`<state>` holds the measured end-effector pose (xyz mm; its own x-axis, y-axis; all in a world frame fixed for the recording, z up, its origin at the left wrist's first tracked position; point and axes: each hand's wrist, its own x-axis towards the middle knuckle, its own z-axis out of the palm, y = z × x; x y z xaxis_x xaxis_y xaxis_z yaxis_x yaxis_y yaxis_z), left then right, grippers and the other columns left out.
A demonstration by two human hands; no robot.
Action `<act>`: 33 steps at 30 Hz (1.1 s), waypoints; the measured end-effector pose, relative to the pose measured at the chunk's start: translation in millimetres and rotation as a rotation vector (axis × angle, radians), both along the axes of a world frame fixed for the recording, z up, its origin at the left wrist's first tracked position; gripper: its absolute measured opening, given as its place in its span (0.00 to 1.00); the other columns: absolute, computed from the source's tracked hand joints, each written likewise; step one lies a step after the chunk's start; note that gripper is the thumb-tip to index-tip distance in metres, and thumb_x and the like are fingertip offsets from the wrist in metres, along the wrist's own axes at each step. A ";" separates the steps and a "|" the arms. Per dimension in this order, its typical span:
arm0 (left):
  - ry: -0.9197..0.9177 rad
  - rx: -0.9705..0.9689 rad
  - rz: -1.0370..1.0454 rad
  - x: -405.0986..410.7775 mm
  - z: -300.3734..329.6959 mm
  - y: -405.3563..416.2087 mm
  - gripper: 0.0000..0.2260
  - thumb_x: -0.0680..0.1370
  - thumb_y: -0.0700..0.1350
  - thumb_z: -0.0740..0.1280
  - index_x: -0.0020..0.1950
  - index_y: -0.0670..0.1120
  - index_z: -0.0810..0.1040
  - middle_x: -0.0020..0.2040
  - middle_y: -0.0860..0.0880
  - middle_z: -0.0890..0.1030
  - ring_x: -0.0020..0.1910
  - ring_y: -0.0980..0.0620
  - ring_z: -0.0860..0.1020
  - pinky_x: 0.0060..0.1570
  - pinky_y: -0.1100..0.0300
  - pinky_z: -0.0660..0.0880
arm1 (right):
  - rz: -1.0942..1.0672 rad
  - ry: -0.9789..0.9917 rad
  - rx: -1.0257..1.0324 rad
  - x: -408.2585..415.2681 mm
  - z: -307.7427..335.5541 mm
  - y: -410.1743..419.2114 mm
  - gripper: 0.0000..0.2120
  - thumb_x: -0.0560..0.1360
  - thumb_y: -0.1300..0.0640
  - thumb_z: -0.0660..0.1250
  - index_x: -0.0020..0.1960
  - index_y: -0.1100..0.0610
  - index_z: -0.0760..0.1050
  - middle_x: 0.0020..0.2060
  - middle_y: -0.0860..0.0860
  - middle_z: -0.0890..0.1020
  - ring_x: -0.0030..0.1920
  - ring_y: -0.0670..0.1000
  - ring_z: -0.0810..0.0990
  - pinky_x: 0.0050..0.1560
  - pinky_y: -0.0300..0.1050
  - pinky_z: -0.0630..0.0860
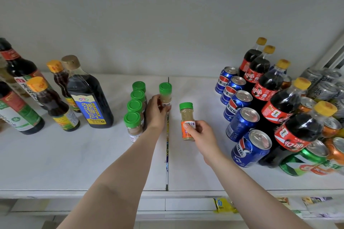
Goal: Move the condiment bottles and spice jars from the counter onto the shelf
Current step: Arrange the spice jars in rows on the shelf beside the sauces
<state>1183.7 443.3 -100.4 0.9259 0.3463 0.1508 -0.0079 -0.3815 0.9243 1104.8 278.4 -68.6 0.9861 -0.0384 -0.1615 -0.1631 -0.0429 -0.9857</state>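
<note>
Spice jars with green caps occupy the middle of the white shelf (83,163). Four of them (134,109) stand in a row running front to back, just left of the seam between the two shelf boards. The left hand (157,110) is closed around a fifth jar (165,95), upright beside the far end of that row and right at the seam; whether its base touches the shelf cannot be told. The right hand (200,133) grips a sixth jar (187,121) with an orange label by its lower half, upright, right of the seam. Dark sauce bottles (87,96) stand at the left of the shelf. Blue cans (242,117) and cola bottles (279,106) fill the right side.
</note>
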 end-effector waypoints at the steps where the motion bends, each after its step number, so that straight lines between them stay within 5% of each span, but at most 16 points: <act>1: 0.009 0.005 -0.004 -1.0 -0.2 0.0 0.19 0.71 0.45 0.71 0.53 0.66 0.69 0.54 0.52 0.80 0.53 0.51 0.80 0.57 0.47 0.77 | -0.001 -0.003 -0.001 0.4 -1.1 0.2 0.10 0.73 0.55 0.72 0.51 0.58 0.75 0.43 0.52 0.82 0.42 0.47 0.80 0.42 0.37 0.76; 5: 0.087 0.088 0.014 -15.8 2.3 -3.6 0.11 0.72 0.53 0.66 0.52 0.55 0.71 0.50 0.52 0.81 0.50 0.51 0.80 0.54 0.48 0.77 | -0.008 -0.016 0.005 1.0 -2.8 1.2 0.09 0.73 0.56 0.71 0.49 0.58 0.76 0.43 0.53 0.82 0.42 0.48 0.80 0.44 0.40 0.76; 9: 0.124 0.107 0.086 -58.1 26.3 -19.7 0.09 0.78 0.46 0.64 0.51 0.41 0.72 0.47 0.38 0.77 0.49 0.39 0.77 0.47 0.52 0.72 | -0.027 -0.055 0.000 3.8 -2.1 2.3 0.08 0.73 0.57 0.71 0.49 0.58 0.75 0.42 0.52 0.81 0.40 0.48 0.79 0.43 0.39 0.75; 12: 0.112 0.097 0.011 -81.7 54.7 -23.0 0.11 0.79 0.45 0.63 0.57 0.41 0.75 0.51 0.41 0.79 0.53 0.42 0.77 0.50 0.54 0.72 | -0.024 -0.063 0.040 7.9 2.7 10.4 0.08 0.74 0.64 0.70 0.51 0.61 0.72 0.38 0.52 0.80 0.36 0.48 0.78 0.37 0.35 0.75; 15: 0.014 0.233 -0.026 -85.4 88.3 -16.7 0.07 0.78 0.44 0.65 0.50 0.41 0.76 0.45 0.39 0.77 0.48 0.41 0.75 0.40 0.57 0.65 | 0.011 -0.070 0.064 14.1 6.3 26.2 0.10 0.72 0.69 0.69 0.49 0.59 0.71 0.35 0.54 0.79 0.32 0.51 0.76 0.38 0.46 0.75; 19: 0.019 0.366 -0.016 -73.8 121.3 -4.7 0.17 0.76 0.47 0.68 0.64 0.44 0.75 0.57 0.44 0.76 0.51 0.45 0.78 0.46 0.57 0.71 | 0.068 -0.118 0.018 20.5 8.7 47.4 0.12 0.69 0.66 0.72 0.47 0.56 0.73 0.39 0.63 0.80 0.33 0.56 0.77 0.39 0.52 0.75; 23: 0.095 0.495 -0.056 -57.1 133.9 4.8 0.19 0.74 0.47 0.70 0.64 0.44 0.76 0.58 0.44 0.78 0.50 0.44 0.80 0.47 0.55 0.75 | 0.097 -0.135 -0.023 27.2 4.6 62.5 0.15 0.63 0.58 0.73 0.48 0.53 0.75 0.41 0.57 0.83 0.36 0.55 0.81 0.44 0.57 0.79; 27: 0.180 0.565 -0.112 -43.2 135.0 10.7 0.18 0.74 0.47 0.72 0.61 0.42 0.78 0.57 0.42 0.79 0.53 0.44 0.79 0.52 0.54 0.76 | 0.078 -0.121 -0.030 34.1 -0.8 65.1 0.16 0.66 0.67 0.73 0.51 0.59 0.75 0.42 0.54 0.82 0.43 0.55 0.82 0.45 0.55 0.82; 33: 0.246 0.607 -0.192 -31.1 135.2 13.6 0.16 0.73 0.46 0.73 0.58 0.41 0.80 0.52 0.41 0.83 0.52 0.43 0.80 0.52 0.50 0.78 | 0.055 -0.134 -0.036 40.8 -3.5 67.7 0.18 0.63 0.66 0.75 0.50 0.54 0.75 0.45 0.54 0.83 0.49 0.58 0.81 0.47 0.51 0.82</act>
